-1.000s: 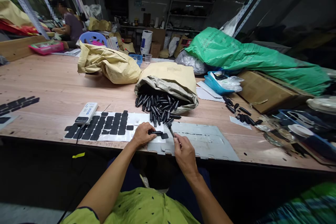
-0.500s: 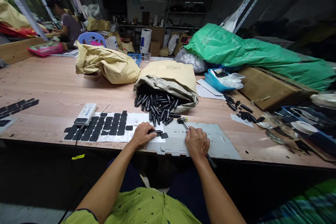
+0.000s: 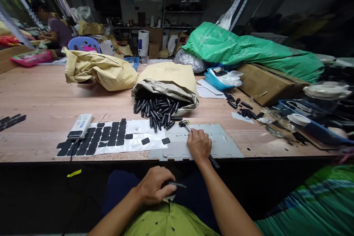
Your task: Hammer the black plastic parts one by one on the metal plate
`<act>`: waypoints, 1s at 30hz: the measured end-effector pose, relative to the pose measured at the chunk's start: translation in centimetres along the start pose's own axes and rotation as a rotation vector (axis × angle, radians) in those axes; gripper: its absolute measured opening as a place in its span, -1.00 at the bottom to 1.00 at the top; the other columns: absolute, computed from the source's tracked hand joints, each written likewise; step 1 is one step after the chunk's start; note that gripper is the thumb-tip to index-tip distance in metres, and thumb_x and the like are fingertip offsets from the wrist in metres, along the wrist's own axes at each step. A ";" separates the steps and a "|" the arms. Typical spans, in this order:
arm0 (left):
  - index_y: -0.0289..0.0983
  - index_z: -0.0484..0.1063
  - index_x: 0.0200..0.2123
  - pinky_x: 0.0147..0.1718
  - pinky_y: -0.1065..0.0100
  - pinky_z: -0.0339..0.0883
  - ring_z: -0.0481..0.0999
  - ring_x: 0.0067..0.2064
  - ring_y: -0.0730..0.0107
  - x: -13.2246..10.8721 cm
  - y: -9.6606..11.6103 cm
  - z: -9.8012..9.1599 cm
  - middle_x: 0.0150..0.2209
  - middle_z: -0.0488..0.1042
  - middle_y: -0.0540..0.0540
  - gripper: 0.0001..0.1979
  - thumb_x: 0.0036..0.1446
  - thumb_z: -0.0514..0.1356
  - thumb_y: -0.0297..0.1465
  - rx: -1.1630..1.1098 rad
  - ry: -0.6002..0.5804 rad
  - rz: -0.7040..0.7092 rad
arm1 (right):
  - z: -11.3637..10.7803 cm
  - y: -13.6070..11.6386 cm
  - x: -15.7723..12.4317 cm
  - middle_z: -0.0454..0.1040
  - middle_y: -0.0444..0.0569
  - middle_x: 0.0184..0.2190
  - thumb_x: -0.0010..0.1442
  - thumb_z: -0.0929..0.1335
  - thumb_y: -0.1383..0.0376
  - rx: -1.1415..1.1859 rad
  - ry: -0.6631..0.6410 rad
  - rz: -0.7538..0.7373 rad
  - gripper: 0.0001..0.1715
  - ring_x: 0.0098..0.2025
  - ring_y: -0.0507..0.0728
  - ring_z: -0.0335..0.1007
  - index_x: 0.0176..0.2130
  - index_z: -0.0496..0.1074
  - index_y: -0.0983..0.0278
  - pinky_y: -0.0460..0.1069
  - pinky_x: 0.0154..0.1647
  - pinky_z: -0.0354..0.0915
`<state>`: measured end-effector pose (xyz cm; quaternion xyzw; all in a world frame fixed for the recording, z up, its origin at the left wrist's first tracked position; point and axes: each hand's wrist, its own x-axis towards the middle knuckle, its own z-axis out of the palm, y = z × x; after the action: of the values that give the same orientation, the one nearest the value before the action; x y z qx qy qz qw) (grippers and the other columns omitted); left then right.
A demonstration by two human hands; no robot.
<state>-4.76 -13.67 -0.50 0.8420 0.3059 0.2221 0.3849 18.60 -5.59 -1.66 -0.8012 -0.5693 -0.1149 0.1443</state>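
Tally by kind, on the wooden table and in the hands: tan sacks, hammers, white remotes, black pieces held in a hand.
tan sacks, a closed sack and an open sack: 2
hammer, in the right hand: 1
white remote: 1
black piece, in the left hand: 1
total: 5

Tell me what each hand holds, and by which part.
The right hand grips a small hammer around the middle of its handle. The left hand pinches a thin black part by one end, above the lap.
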 end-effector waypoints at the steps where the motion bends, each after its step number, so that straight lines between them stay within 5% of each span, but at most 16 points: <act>1: -0.21 0.47 -0.20 -0.21 0.31 0.25 0.46 -0.29 0.32 -0.6 -0.4 1.3 -0.33 0.51 -0.06 -0.70 0.29 0.05 -0.15 0.016 -0.059 -0.038 | 0.0 0.0 0.0 0.44 0.06 -0.20 0.31 0.26 0.25 -0.002 -0.001 0.001 -0.68 -0.18 0.17 0.24 -0.02 0.48 0.27 0.03 -0.29 -0.05; 4: -0.18 0.49 -0.15 -0.22 0.31 0.31 0.52 -0.26 0.27 -1.3 -2.8 4.2 -0.30 0.56 -0.06 -0.68 0.28 0.04 -0.14 0.064 -0.192 -0.272 | 0.0 0.0 0.0 0.43 0.06 -0.20 0.32 0.26 0.25 -0.005 -0.002 0.001 -0.69 -0.18 0.16 0.24 -0.02 0.48 0.27 0.02 -0.29 -0.06; 8: -0.16 0.45 0.03 -0.12 0.20 0.38 0.57 -0.09 0.10 -1.3 -6.0 5.5 -0.13 0.59 -0.13 -0.64 0.23 0.08 -0.20 0.098 -0.331 -0.528 | 0.0 0.0 0.0 0.43 0.06 -0.20 0.32 0.25 0.25 -0.004 0.003 -0.003 -0.69 -0.19 0.16 0.24 -0.03 0.48 0.27 0.01 -0.29 -0.06; 11: -0.15 0.38 0.16 -0.10 0.13 0.41 0.58 -0.05 0.00 -1.3 -6.3 5.6 -0.12 0.61 -0.17 -0.48 0.11 0.21 -0.25 0.100 -0.437 -0.559 | 0.0 0.0 -0.1 0.43 0.06 -0.21 0.32 0.24 0.25 -0.002 0.006 -0.006 -0.68 -0.19 0.16 0.24 -0.03 0.48 0.28 0.02 -0.29 -0.06; 14: -0.13 0.47 0.07 -0.09 0.14 0.41 0.58 -0.06 0.01 -1.0 -4.4 4.8 -0.16 0.62 -0.13 -0.53 0.03 0.27 -0.34 0.072 -0.466 -0.443 | 0.0 0.0 -0.1 0.43 0.06 -0.20 0.31 0.24 0.25 0.003 0.011 -0.003 -0.67 -0.19 0.16 0.23 -0.03 0.48 0.28 0.02 -0.29 -0.05; 19: -0.19 0.59 -0.13 -0.18 0.35 0.40 0.59 -0.19 0.26 1.9 0.7 -0.3 -0.21 0.62 -0.08 -0.75 0.13 0.22 -0.33 -0.214 -0.173 -0.167 | 0.0 0.0 0.0 0.41 0.06 -0.21 0.32 0.24 0.25 0.005 0.010 -0.013 -0.67 -0.20 0.16 0.22 -0.03 0.48 0.28 0.02 -0.29 -0.05; 21: -0.24 0.59 -0.17 -0.27 0.38 0.39 0.56 -0.28 0.32 4.0 1.1 -3.2 -0.29 0.61 -0.07 -0.75 0.16 0.20 -0.27 -0.299 0.024 -0.184 | 0.1 0.1 0.0 0.41 0.06 -0.22 0.32 0.23 0.25 0.002 0.015 -0.016 -0.67 -0.21 0.15 0.21 -0.04 0.48 0.28 0.02 -0.29 -0.06; 26: -0.28 0.52 -0.34 -0.33 0.36 0.35 0.49 -0.34 0.34 9.2 -3.3 -8.6 -0.39 0.55 -0.07 -0.78 0.18 0.12 -0.30 -0.082 0.633 -0.519 | 0.3 0.1 0.0 0.42 0.04 -0.22 0.32 0.24 0.25 0.002 0.019 -0.009 -0.69 -0.22 0.15 0.22 -0.04 0.48 0.27 0.02 -0.29 -0.07; 30: -0.27 0.50 -0.41 -0.29 0.31 0.30 0.50 -0.30 0.25 11.3 -6.8 -10.2 -0.42 0.54 -0.09 -0.86 0.08 0.19 -0.34 0.144 0.688 -0.714 | 0.3 0.1 0.0 0.42 0.04 -0.22 0.31 0.26 0.26 0.007 0.020 -0.011 -0.69 -0.22 0.14 0.23 -0.04 0.48 0.27 0.02 -0.29 -0.08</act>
<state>-5.25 2.78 1.89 0.5870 0.6988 0.3196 0.2547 18.75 -5.47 -1.99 -0.7964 -0.5725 -0.1215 0.1522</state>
